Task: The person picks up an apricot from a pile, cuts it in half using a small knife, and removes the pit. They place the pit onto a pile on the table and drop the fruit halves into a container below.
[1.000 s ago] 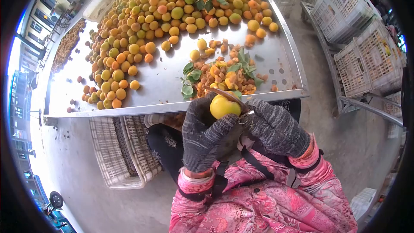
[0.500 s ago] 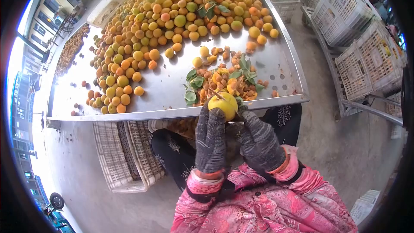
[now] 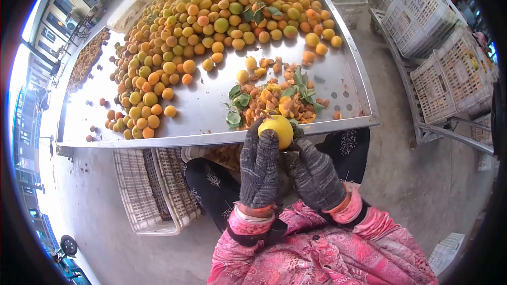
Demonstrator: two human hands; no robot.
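Note:
A yellow apricot [image 3: 277,131] is held up at the table's front edge by my left hand [image 3: 259,169], in a grey knit glove, its fingers wrapped round the fruit's left side. My right hand [image 3: 318,175], gloved alike, is closed against the apricot's right side. A small shiny edge shows under the fruit, but what the right fingers hold is mostly hidden. Just beyond both hands lies a heap of pits and torn apricot pieces [image 3: 285,106] with green leaves [image 3: 240,99] among them.
Whole apricots [image 3: 211,16] cover much of the metal table [image 3: 206,111], which has a raised rim. Plastic crates [image 3: 158,190] stand below its left front. To the right, more crates [image 3: 449,79] sit on a metal cart [image 3: 404,82]. A white tub [image 3: 128,11] is at the far left.
The apricot has turned slightly between my fingers, and the brown strip across its top shows less. Both hands have shifted only a little.

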